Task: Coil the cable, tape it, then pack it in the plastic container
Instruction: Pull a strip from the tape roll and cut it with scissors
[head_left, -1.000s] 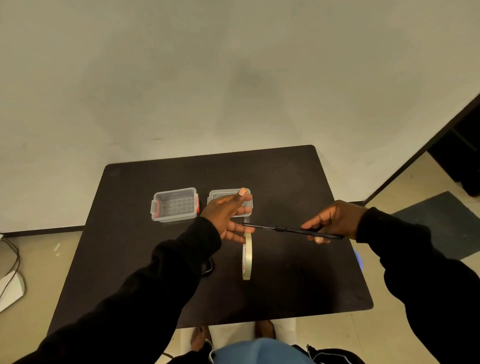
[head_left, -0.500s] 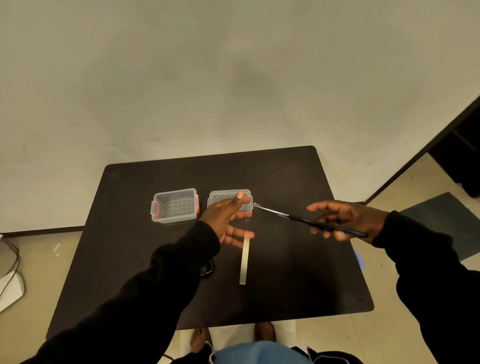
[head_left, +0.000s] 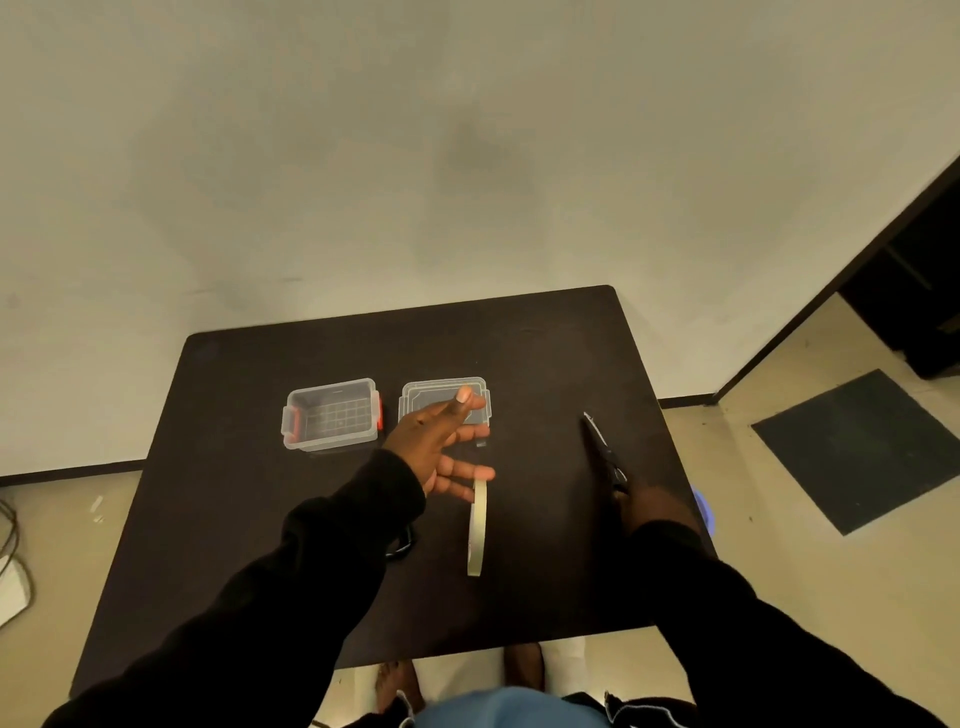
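Observation:
My left hand (head_left: 441, 441) hovers over the table with its fingers spread. A short clear tape strip (head_left: 481, 441) clings to its fingertips. Just below them the pale tape roll (head_left: 478, 525) stands on its edge. The clear plastic container (head_left: 332, 413) with red latches sits open at the back left. Its lid (head_left: 423, 397) lies beside it, partly behind my fingers. A bit of the black cable coil (head_left: 402, 543) shows beneath my left sleeve; the rest is hidden. My right hand (head_left: 649, 512) grips the handles of the black scissors (head_left: 602, 452), which rest low on the table's right side.
The dark table (head_left: 545, 364) stands against a plain wall, its right edge close to my right hand. On the floor lie a dark mat (head_left: 857, 447) at the right and cables (head_left: 10, 561) at the left. My feet show under the front edge.
My right hand has swung the scissors away from the tape, out to the right and down onto the table. The left hand has stayed above the roll with its fingers spread.

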